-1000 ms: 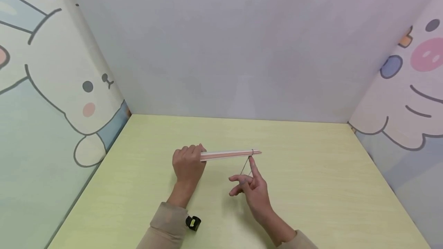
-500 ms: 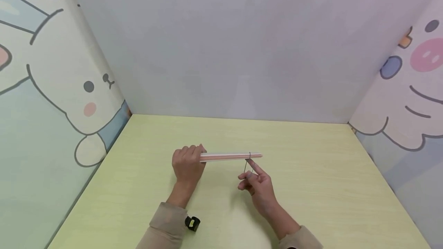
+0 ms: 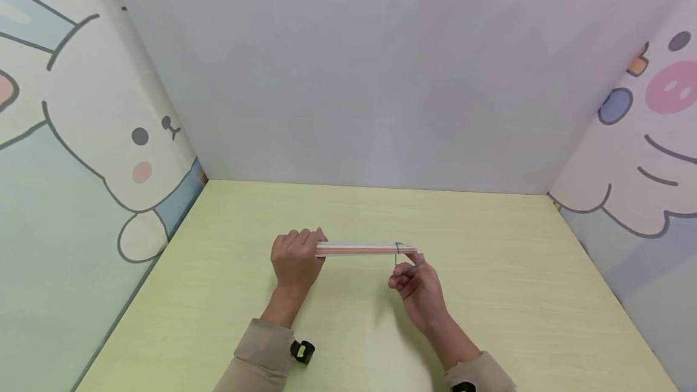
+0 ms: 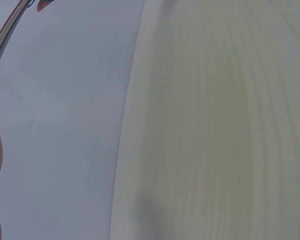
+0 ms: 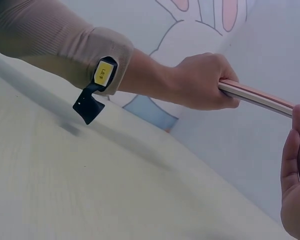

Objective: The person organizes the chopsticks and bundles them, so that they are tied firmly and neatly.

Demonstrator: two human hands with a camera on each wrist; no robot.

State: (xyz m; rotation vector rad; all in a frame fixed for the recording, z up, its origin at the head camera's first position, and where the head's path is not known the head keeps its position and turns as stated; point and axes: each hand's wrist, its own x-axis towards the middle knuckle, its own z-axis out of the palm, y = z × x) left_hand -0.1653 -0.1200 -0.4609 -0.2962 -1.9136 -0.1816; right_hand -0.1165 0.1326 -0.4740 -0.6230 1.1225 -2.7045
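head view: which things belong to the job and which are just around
Job:
sticks, held in left hand
dark band, running from sticks to right hand

Just around:
table
back wall
rabbit drawing
pig drawing
black wrist device

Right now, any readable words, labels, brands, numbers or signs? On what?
Likely "LE", then a mark too small to read: yellow rectangular label on the black device at the tan fabric left sleeve's cuff.
Head view: same label, unreadable.
No text visible on the slender pink-and-white sticks.
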